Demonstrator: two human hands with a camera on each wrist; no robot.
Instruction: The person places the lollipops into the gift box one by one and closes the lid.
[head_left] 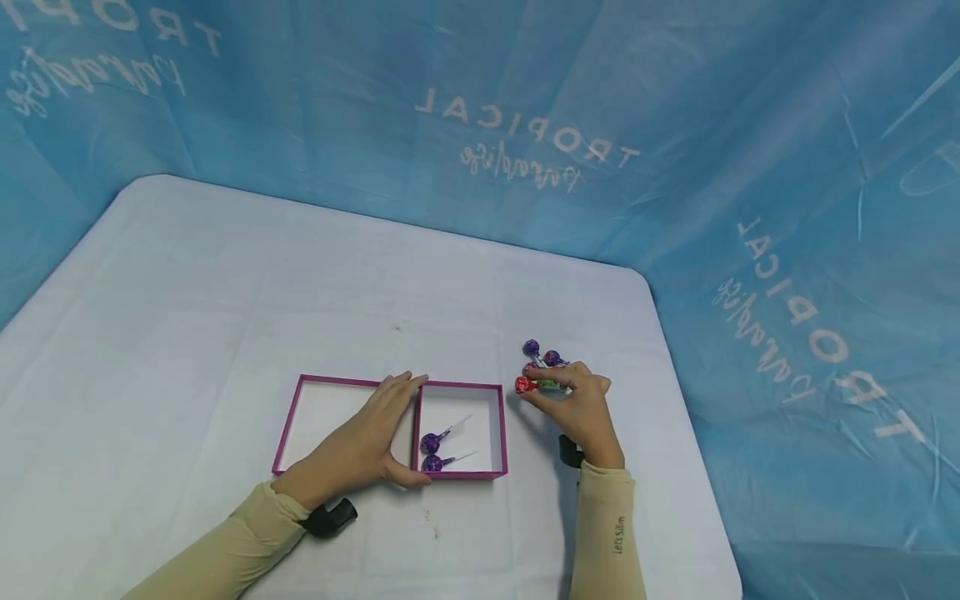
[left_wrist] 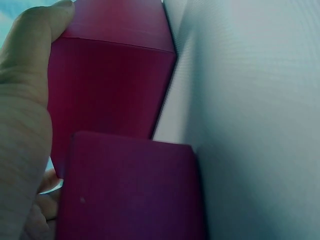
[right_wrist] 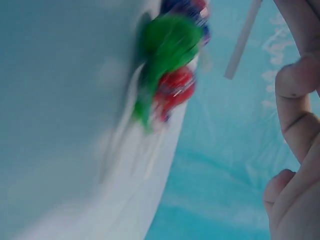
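Note:
A square magenta-edged box (head_left: 501,429), white inside, holds two purple-wrapped lollipops (head_left: 430,443), their sticks pointing right. My left hand (head_left: 360,446) spans this box at its left side and grips it, the thumb at the front wall and the fingers at the back. In the left wrist view the thumb presses on the box's magenta outside (left_wrist: 115,85). Right of the box, my right hand (head_left: 581,412) pinches a red-wrapped lollipop (head_left: 522,384) above the table; a white stick (right_wrist: 243,40) shows by its fingers. Beyond it lie purple (head_left: 531,347), red and green lollipops (right_wrist: 172,40), partly hidden.
Another magenta-edged box (head_left: 287,425) stands against the square box's left side, partly covered by my left hand and forearm. Both are on a white-covered table (head_left: 337,292). Blue printed curtains (head_left: 360,125) hang behind the table and at its sides.

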